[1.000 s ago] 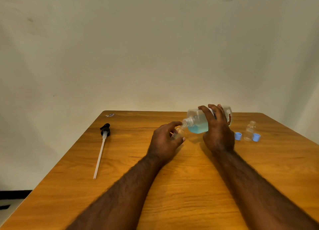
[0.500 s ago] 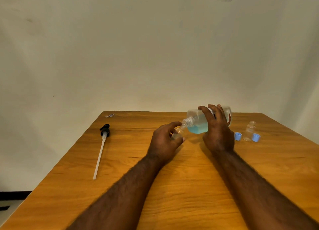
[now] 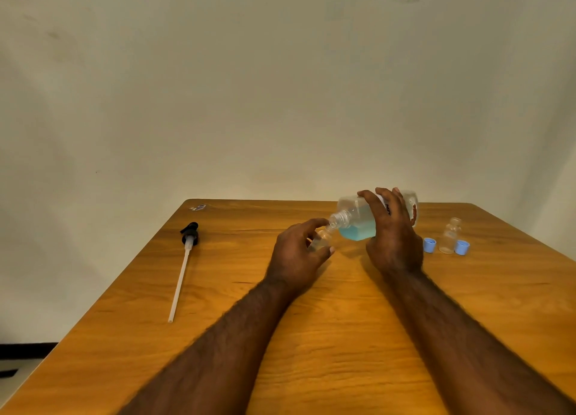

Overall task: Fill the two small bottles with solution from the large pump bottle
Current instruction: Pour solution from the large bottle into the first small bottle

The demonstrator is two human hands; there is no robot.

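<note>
**Big bottle tips over a little one**

A wooden tabletop [image 3: 343, 321] stands against a plain pale wall [image 3: 280, 87]. On the left side lies a black pump top [image 3: 189, 237] with its long white tube pointing toward the near edge. It is well apart from both hands. A tiny scrap [image 3: 199, 207] sits at the far left corner. On the right side stands a second small bottle [image 3: 450, 237], upright and open at the top. One blue cap [image 3: 429, 245] lies just to its left, and the other blue cap [image 3: 462, 247] is right beside it on its right.

Near the middle of the far side, the right hand [image 3: 391, 237] wraps its fingers over the large bottle [image 3: 355, 215] and holds it tipped on its side, above the tabletop, with the open neck pointing left. The blue solution [image 3: 358, 233] pools in the low part of it. The left hand [image 3: 296, 255] pinches a small bottle [image 3: 321, 241] between thumb and fingers, leaning it so its mouth is at the big neck. The second small bottle looks clear.

The right hand covers much of the large bottle and its label. The left fingers hide most of the small bottle, so I cannot tell how much is in it, or whether the two mouths touch.
</note>
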